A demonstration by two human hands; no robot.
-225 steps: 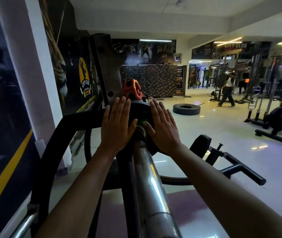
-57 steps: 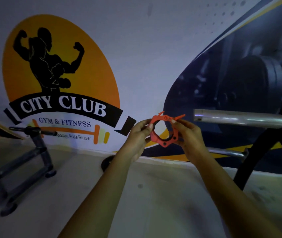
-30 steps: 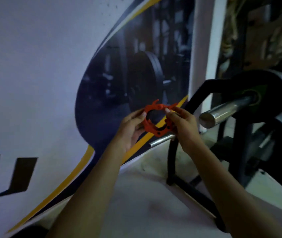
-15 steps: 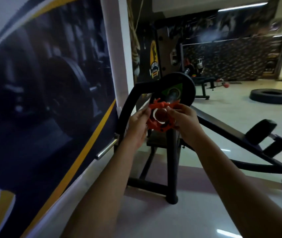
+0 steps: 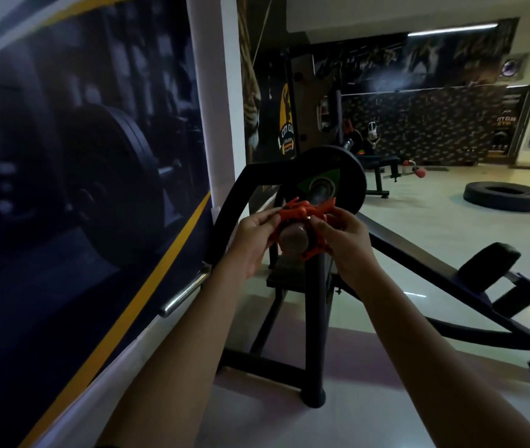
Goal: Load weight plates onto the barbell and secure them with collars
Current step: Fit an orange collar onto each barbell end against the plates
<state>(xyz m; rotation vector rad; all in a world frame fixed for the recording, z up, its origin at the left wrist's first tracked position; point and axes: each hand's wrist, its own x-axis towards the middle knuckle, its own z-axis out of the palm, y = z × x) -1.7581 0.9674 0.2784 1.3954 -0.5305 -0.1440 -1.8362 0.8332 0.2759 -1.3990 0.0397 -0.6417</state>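
Barbell [image 5: 294,238] end is showing inside the ring of an orange collar [image 5: 302,218], which both hands are gripping. Left hand [image 5: 250,239] is pinching the collar's left rim between thumb and fingertips, while right hand [image 5: 346,244] is clasping its right rim, fingers curled around it. Whether the collar's clamp lever is open or closed cannot be told. Just beyond the hands, further along the bar, a black weight plate [image 5: 343,176] with a green wedge mark is sitting on the sleeve, apart from the collar. Below the hands, a black rack upright [image 5: 315,318] is standing on the pale floor [image 5: 386,415]. Left of the left hand, a dark wall mural [image 5: 79,156] with a yellow stripe is running alongside. Far beyond the right hand, a tyre [image 5: 507,200] is lying flat on the floor.
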